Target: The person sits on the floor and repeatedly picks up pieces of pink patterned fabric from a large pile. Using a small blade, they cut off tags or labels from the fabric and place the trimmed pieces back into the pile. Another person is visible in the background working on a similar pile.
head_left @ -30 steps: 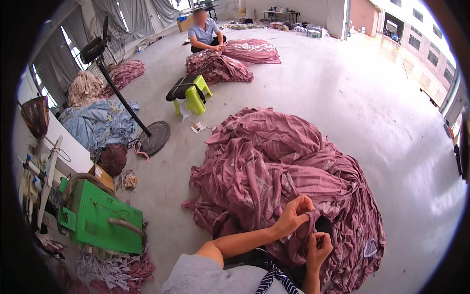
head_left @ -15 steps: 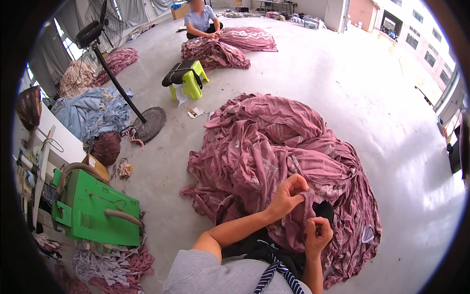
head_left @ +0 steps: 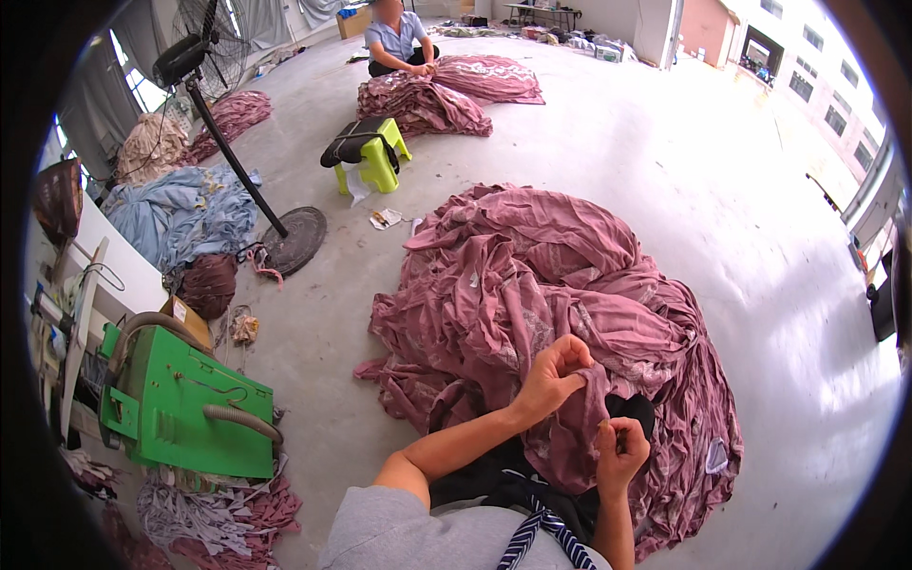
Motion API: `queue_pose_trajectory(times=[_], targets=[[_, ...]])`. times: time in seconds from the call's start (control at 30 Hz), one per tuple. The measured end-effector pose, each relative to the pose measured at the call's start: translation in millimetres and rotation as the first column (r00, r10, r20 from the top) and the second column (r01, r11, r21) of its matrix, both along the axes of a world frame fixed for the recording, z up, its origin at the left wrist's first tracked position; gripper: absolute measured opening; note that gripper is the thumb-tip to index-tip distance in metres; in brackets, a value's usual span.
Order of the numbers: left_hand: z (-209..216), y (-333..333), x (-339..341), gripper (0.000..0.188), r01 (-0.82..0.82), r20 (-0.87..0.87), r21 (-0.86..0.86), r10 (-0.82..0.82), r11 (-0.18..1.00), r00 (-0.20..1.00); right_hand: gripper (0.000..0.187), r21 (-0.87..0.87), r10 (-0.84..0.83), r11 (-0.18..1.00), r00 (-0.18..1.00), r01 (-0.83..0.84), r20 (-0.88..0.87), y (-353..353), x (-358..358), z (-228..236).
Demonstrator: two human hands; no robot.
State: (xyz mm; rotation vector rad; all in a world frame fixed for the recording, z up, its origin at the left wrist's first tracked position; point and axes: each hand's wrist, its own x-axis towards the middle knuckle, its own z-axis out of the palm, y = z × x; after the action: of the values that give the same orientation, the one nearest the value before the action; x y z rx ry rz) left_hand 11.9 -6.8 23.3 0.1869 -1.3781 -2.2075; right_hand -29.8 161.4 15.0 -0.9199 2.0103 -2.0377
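A big heap of dusty-pink patterned cloth [head_left: 532, 256] lies in front of me and reaches over my lap. My left hand [head_left: 553, 382] pinches a fold of this cloth between thumb and fingers. From that pinch the cloth edge runs down toward my right hand [head_left: 622, 451]. The right fingers are curled closed at that edge, and what lies in them is too small or hidden to tell. Behind the right hand a bit of black fabric [head_left: 635, 410] shows.
A lime-green stool [head_left: 382, 157] with a black pad stands ahead, near a pedestal fan [head_left: 294, 239]. At left are a green machine [head_left: 204, 408] with a hose, blue cloth [head_left: 180, 218] and fabric scraps [head_left: 214, 513]. Farther off a person [head_left: 399, 43] sits handling another pink heap [head_left: 427, 103].
The whole view has shifted slightly. My left hand has drawn a little to the left with its pinched fold. My right hand stays closed at the cloth edge.
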Motion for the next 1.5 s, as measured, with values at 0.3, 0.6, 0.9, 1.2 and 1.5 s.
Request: queue_pose_trajectory(times=[0.3, 0.6, 0.9, 1.2, 1.5], targets=[[0.8, -7.1, -2.8, 0.022, -0.008, -0.001, -0.036, 0.008, 0.999, 1.0, 0.01, -0.063, -0.025, 0.998, 0.997, 0.029, 0.073, 3.8, -6.7, 2.7], [0.9, -8.4, -10.4, 0.02, -0.013, 0.005, -0.039, 0.013, 0.999, 1.0, 0.012, -0.034, -0.077, 0.996, 0.989, 0.082, 0.126, 5.2, -13.8, -9.2], [1.3, -5.0, -13.4, 0.02, -0.01, 0.027, -0.087, 0.012, 0.996, 1.0, 0.016, -0.038, -0.092, 0.994, 0.986, 0.098, 0.141, -2.0, -13.9, -16.7], [1.8, -6.9, -16.9, 0.018, -0.118, 0.04, -0.12, 0.123, 0.986, 0.992, 0.014, -0.047, -0.089, 0.994, 0.981, 0.099, 0.174, -4.0, -17.9, -9.9], [-0.7, 0.0, -13.2, 0.022, -0.023, 0.002, -0.144, 0.023, 0.989, 1.0, 0.015, -0.028, -0.093, 0.995, 0.988, 0.098, 0.12, 5.0, -18.1, -19.5]])
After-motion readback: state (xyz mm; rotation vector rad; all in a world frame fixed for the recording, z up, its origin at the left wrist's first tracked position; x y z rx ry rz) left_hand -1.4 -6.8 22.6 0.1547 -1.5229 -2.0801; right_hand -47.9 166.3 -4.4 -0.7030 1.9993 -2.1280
